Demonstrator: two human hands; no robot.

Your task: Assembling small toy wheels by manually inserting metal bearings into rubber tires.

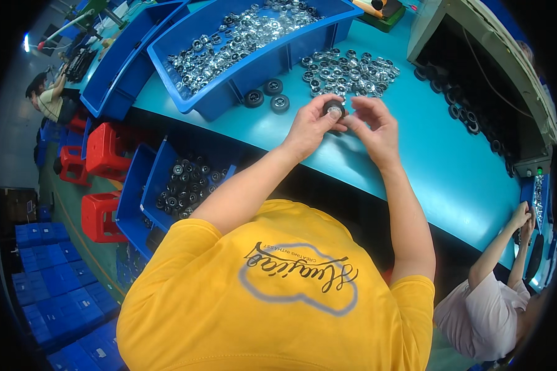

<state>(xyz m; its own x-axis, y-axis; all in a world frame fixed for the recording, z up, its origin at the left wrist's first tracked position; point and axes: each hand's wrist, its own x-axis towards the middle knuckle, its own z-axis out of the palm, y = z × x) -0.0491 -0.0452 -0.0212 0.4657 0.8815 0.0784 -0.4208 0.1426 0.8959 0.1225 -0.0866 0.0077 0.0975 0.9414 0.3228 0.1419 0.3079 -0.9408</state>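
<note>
My left hand point(307, 132) is closed around a small wheel point(333, 107) with a black tyre and a pale, shiny centre, held above the turquoise table. Close at its right side is my right hand point(379, 132), fingers bent and apart, the thumb near the wheel; whether it touches is hard to see. Just beyond both hands lies a spread of shiny silver and black wheel hubs point(351, 73). Several black-tyred wheels point(280, 103) rest on the table to the left of my left hand.
A long blue bin point(229, 86) heaped with silver hubs stands at the far left. Below the table edge, another blue bin point(143, 201) contains dark wheels. A grey machine housing point(507, 43) is at right, with a row of black tyres point(455, 105). Another person point(489, 315) works at lower right.
</note>
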